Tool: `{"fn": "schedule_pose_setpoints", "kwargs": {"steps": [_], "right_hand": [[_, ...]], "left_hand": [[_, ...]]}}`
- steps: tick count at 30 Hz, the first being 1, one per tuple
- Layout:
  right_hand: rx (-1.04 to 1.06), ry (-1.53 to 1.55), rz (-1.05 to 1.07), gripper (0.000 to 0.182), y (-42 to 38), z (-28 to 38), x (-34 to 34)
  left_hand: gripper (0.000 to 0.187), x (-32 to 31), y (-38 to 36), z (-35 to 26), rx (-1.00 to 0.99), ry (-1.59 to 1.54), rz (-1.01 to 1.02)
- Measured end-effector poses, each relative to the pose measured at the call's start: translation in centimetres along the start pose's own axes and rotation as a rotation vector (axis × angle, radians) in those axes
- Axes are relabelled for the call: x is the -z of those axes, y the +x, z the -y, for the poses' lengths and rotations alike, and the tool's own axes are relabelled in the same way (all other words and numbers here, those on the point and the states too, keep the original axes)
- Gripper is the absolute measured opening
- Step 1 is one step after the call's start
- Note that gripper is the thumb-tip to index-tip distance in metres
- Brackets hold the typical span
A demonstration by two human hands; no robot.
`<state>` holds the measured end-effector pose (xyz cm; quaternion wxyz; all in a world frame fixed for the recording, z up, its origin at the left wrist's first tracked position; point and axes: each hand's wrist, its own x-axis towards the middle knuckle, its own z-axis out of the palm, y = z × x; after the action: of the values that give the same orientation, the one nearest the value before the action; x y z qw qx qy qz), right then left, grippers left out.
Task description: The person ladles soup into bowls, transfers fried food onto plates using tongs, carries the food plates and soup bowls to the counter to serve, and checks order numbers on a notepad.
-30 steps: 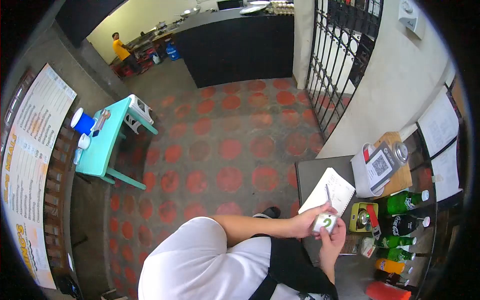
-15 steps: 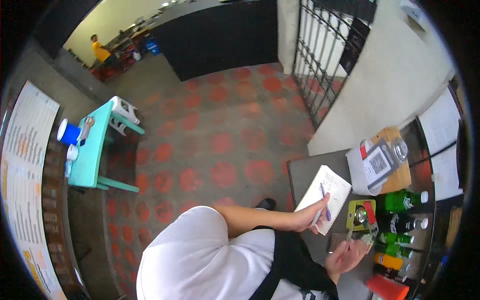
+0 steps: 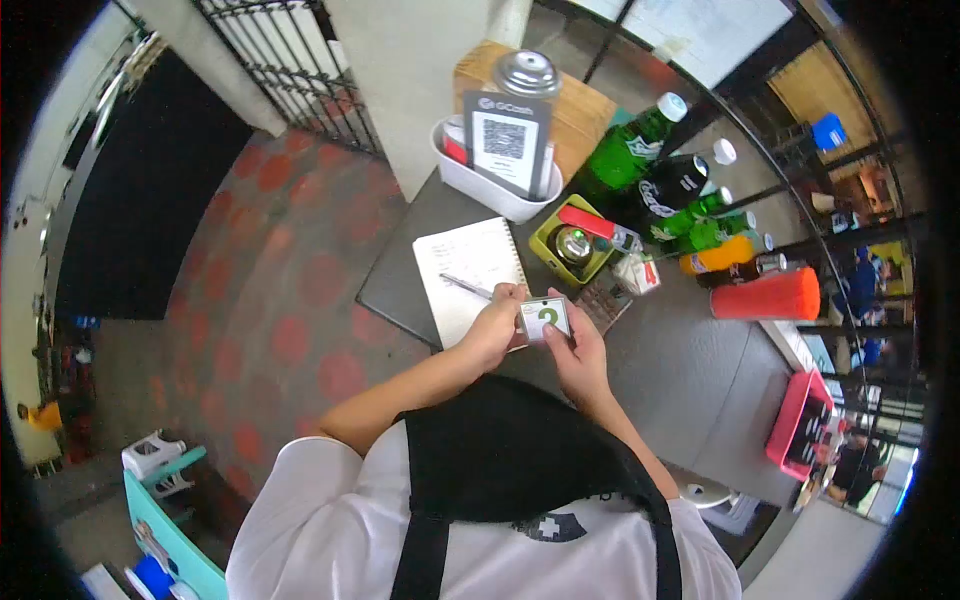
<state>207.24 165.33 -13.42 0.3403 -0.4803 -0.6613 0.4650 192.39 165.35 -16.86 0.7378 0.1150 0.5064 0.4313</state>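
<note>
A small square number card [image 3: 545, 318] with a green digit is between my two hands over the dark counter [image 3: 650, 370]. The fingers of my left hand [image 3: 492, 330] are closed at its left edge. A slim pen [image 3: 466, 286] sticks out from that hand across the open spiral notebook [image 3: 470, 265], which bears handwriting. My right hand [image 3: 580, 355] grips the card's right side, thumb on its face. Just beyond it stands another number card [image 3: 645, 274] with a red 4, next to a yellow-green box [image 3: 548, 245] containing a round metal object.
Behind the notebook, a white bin [image 3: 490, 193] holds a QR-code sign [image 3: 508, 140]. Green bottles [image 3: 628, 150], a dark bottle [image 3: 672, 188] and an orange bottle [image 3: 722, 253] line the railing. A red tumbler [image 3: 766, 295] and a pink basket [image 3: 785, 425] are farther right.
My view has turned right toward the counter. My hands, apart before, have come together on the number card. My left hand has shifted toward the notebook's lower edge with the pen.
</note>
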Motion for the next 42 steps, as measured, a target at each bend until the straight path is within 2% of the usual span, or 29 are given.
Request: {"fn": "schedule_pose_setpoints", "kwargs": {"steps": [3, 4, 7, 8, 11, 18, 21, 24, 27, 30, 33, 35, 37, 38, 39, 40, 42], "right_hand": [[-0.128, -0.251, -0.019, 0.028, 0.1, 0.8, 0.7], [-0.005, -0.212, -0.119, 0.023, 0.2, -0.4, 0.4], [-0.257, -0.137, -0.099, 0.023, 1.7, -0.4, 1.6], [-0.178, -0.141, -0.186, 0.021, 2.4, -1.7, 1.7], [0.177, -0.437, -0.348, 0.028, 5.6, -0.9, 2.3], [0.176, -0.911, -0.188, 0.051, 9.9, -4.0, -0.7], [0.133, -0.936, -0.214, 0.050, 9.8, -4.5, -1.4], [0.146, -0.889, -0.271, 0.051, 9.4, -4.0, -0.9], [0.163, -0.828, -0.319, 0.050, 8.0, -3.9, 0.6], [0.159, -0.733, -0.415, 0.045, 5.1, -4.1, 1.9], [0.073, -0.675, -0.454, 0.042, 0.6, -4.6, 2.5], [-0.033, -0.667, -0.494, 0.040, -3.0, -5.0, 2.8], [-0.095, -0.616, -0.523, 0.039, -6.8, -5.7, 2.8], [-0.119, -0.592, -0.528, 0.038, -8.6, -5.6, 3.2], [-0.136, -0.557, -0.531, 0.038, -10.6, -5.6, 3.4], [-0.169, -0.552, -0.557, 0.037, -12.7, -5.4, 3.8], [-0.211, -0.510, -0.584, 0.035, -16.2, -5.6, 4.0]], "left_hand": [[0.025, 0.1, -0.1, -0.1, -0.064, -0.107, 0.175], [0.026, 0.1, -0.1, -0.1, -0.065, -0.163, 0.234], [0.028, 0.6, 0.3, -0.5, -0.037, -0.080, 0.233], [0.030, 0.5, 0.2, -1.0, -0.024, -0.038, 0.164], [0.028, 1.2, 0.3, -1.4, -0.187, 0.252, 0.200], [0.015, 3.7, 0.3, -2.3, -0.189, 0.317, 0.226], [0.015, 4.7, -0.3, -2.4, -0.174, 0.312, 0.172], [0.012, 5.3, -0.5, -2.4, -0.238, 0.360, 0.130], [0.013, 4.2, -0.5, -3.6, -0.587, 0.868, 0.113], [0.020, 1.7, 1.6, -5.9, -1.200, 1.370, 0.152], [0.026, -0.9, 4.3, -6.9, -1.318, 1.521, 0.197], [0.023, -1.6, 6.6, -6.8, -1.230, 1.701, 0.237], [0.017, -0.8, 9.3, -5.7, -1.431, 1.604, 0.231], [0.015, -0.5, 9.9, -5.6, -1.363, 1.642, 0.281], [0.015, -0.7, 9.8, -5.7, -1.393, 1.590, 0.301], [0.015, -1.2, 9.1, -5.9, -1.275, 1.657, 0.280], [0.013, -1.5, 8.6, -5.3, -1.292, 1.651, 0.204]]}}
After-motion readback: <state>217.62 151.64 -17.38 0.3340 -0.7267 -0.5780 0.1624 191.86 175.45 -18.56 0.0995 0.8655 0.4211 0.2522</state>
